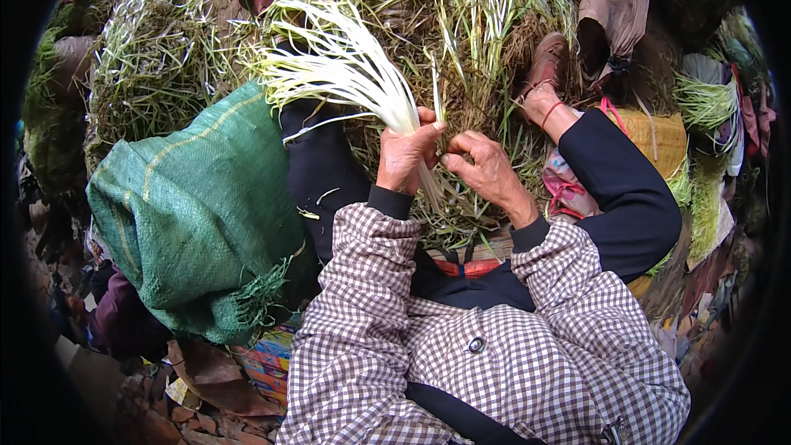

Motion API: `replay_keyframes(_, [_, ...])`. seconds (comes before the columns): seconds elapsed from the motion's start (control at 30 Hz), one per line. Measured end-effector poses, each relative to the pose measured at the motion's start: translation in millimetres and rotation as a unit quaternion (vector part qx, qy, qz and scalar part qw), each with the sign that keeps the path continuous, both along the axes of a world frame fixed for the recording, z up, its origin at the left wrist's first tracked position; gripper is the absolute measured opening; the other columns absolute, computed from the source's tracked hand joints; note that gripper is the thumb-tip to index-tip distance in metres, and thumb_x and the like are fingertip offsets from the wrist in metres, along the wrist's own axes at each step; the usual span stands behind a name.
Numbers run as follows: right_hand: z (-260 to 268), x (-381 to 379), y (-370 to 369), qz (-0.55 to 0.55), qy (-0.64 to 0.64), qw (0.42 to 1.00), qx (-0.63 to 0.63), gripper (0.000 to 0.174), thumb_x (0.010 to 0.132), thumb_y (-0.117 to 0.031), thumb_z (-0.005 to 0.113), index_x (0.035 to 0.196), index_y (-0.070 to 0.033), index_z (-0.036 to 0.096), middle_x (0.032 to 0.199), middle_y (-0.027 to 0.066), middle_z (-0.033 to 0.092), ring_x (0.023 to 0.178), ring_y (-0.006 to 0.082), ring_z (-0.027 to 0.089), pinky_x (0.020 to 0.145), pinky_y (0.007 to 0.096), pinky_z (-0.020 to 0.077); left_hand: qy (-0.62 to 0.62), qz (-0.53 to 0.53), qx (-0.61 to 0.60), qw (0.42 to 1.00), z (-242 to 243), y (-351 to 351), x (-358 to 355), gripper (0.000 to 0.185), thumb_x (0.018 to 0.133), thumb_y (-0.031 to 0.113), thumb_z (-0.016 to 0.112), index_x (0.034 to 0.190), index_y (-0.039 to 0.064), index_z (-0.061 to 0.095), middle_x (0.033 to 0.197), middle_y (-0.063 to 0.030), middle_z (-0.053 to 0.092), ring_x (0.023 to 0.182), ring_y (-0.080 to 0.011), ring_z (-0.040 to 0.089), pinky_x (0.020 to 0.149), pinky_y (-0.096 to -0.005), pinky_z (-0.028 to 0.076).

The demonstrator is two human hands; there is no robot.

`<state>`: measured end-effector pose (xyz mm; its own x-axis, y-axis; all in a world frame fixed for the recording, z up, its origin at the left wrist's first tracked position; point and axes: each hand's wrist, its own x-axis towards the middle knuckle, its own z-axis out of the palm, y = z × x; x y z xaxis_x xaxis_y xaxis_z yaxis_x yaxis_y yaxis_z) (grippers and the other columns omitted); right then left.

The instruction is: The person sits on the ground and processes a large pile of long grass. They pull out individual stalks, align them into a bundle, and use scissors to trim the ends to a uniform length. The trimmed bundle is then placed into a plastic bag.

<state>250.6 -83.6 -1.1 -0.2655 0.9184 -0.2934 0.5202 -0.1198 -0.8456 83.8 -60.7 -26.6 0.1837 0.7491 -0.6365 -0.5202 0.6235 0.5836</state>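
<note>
My left hand (408,151) is closed around a bundle of pale, peeled stalks (364,80), white at the base, with yellow-green leaf ends fanning to the upper left. The thumb and forefinger of that hand also pinch a thin green-white stalk (438,89) that stands upright beside the bundle. Just to the right, my right hand (485,167) has its thumb and forefinger together at the lower end of this stalk. Its other fingers are curled. Below and behind both hands lies a heap of loose green stalks and trimmings (463,216).
A green woven sack (204,210) bulges at the left by my leg. More unpeeled stalks (488,12) with brown roots lie ahead. A yellow woven sack (655,139) and a pink-tied bag (565,182) are at the right. Part of another person (123,315) shows at lower left.
</note>
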Motion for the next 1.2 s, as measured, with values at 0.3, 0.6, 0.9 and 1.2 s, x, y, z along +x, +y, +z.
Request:
replay_keyframes(0.3, [-10, 2, 1, -0.122, 0.225, 0.946, -0.201, 0.028, 0.089, -0.016, 0.068, 0.112, -0.002, 0.062, 0.093, -0.0010, 0.062, 0.077, 0.0071, 0.057, 0.070, 0.0228, 0.0481, -0.023, 0.021, 0.049, 0.998, 6, -8, -13, 0.038, 0.080, 0.004, 0.075, 0.112, 0.003, 0.055, 0.079, -0.0023, 0.065, 0.052, -0.0089, 0.054, 0.043, -0.0228, 0.041])
replay_keyframes(0.6, [-5, -12, 14, -0.135, 0.273, 0.941, -0.148, 0.032, 0.090, -0.013, 0.068, 0.119, -0.001, 0.060, 0.098, 0.0003, 0.066, 0.085, 0.0069, 0.060, 0.073, 0.0219, 0.0496, -0.023, 0.030, 0.026, 0.999, 15, -10, -11, 0.039, 0.084, 0.006, 0.070, 0.119, 0.006, 0.054, 0.090, -0.0041, 0.066, 0.067, -0.0106, 0.060, 0.045, -0.0226, 0.042])
replay_keyframes(0.9, [-4, -15, 11, -0.246, 0.257, 0.925, -0.130, 0.020, 0.092, -0.014, 0.065, 0.107, 0.000, 0.063, 0.082, -0.0027, 0.064, 0.072, 0.0043, 0.059, 0.061, 0.0218, 0.0497, -0.024, 0.089, 0.038, 0.995, 19, -7, -10, 0.021, 0.087, 0.013, 0.071, 0.102, 0.008, 0.056, 0.097, -0.0041, 0.066, 0.076, -0.0106, 0.062, 0.046, -0.0233, 0.043])
replay_keyframes(1.2, [-104, 110, 4, -0.248, -0.184, 0.950, 0.053, 0.008, 0.083, -0.008, 0.064, 0.083, 0.000, 0.061, 0.064, 0.0043, 0.058, 0.058, 0.0125, 0.053, 0.054, 0.0308, 0.0433, 0.078, 0.195, 0.069, 0.975, 30, 4, -63, 0.024, 0.087, 0.016, 0.073, 0.106, 0.008, 0.062, 0.097, 0.0004, 0.060, 0.083, -0.0088, 0.056, 0.046, -0.0222, 0.042])
